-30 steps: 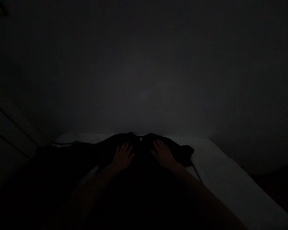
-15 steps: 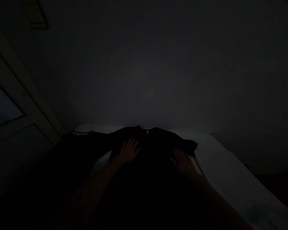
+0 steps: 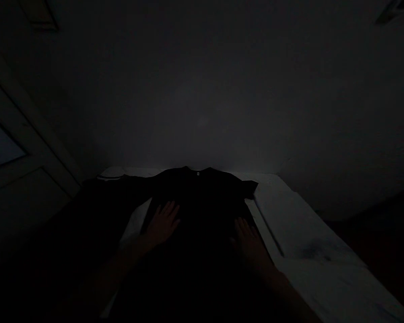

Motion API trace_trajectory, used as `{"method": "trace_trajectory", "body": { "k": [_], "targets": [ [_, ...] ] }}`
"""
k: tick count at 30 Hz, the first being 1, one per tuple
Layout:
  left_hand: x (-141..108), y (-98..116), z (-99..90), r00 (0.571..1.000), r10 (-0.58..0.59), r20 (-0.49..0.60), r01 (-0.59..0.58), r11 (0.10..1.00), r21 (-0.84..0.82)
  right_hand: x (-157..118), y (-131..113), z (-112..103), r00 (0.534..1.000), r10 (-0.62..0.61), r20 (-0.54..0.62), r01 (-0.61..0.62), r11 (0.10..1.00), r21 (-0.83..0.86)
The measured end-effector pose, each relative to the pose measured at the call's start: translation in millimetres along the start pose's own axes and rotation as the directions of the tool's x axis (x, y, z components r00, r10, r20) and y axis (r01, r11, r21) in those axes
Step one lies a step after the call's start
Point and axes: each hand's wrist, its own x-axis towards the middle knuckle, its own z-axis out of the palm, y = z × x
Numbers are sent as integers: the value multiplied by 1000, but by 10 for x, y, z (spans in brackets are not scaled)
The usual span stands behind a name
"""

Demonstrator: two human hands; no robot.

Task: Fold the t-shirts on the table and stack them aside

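Left hand (image 3: 163, 223) and right hand (image 3: 251, 241) open, flat, well apart on a black T-shirt (image 3: 198, 190), spread over a white bed (image 3: 299, 220), as far as the dim light shows.

Bed with white sheet (image 3: 309, 237), one dark smudge on its right side; plain grey wall (image 3: 202, 89) directly behind, unlit; at far left, pale-framed door (image 3: 30, 179) with glazed pane (image 3: 0, 143), its details lost in the dark.

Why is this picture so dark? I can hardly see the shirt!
In the head view, the room is very dim, so the black T-shirt fades into shadow. The white sheet looks brightest, the left hand and right hand look dim, and the bottom goes almost black.
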Motion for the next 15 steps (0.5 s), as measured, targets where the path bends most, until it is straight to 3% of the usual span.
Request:
{"method": "trace_trajectory", "body": {
  "k": [2,3,6,7,11,13,15],
  "targets": [
    [-225,63,21,997,79,18,-79,996,-28,-277,-74,6,997,-83,10,82,996,27],
    [-327,72,18,997,66,31,-65,998,-28,-412,-87,8,998,-63,6,63,998,21],
    [-602,91,-35,997,-70,24,70,998,9,-762,-80,-4,989,132,-59,-135,990,-38],
    [-699,118,-51,998,-67,12,67,998,8,-860,-84,-11,984,160,-75,-164,985,-49],
    [-1189,273,-1,990,138,18,-137,989,-59,-1244,-125,-26,999,18,-34,-19,999,-30],
    [-1450,280,86,996,87,24,-85,995,-60,-1449,-77,-16,998,46,-46,-47,998,-28],
    [-1653,244,171,999,-34,-3,34,998,-59,-1617,8,0,983,152,-100,-157,987,-46]
  ]
}}
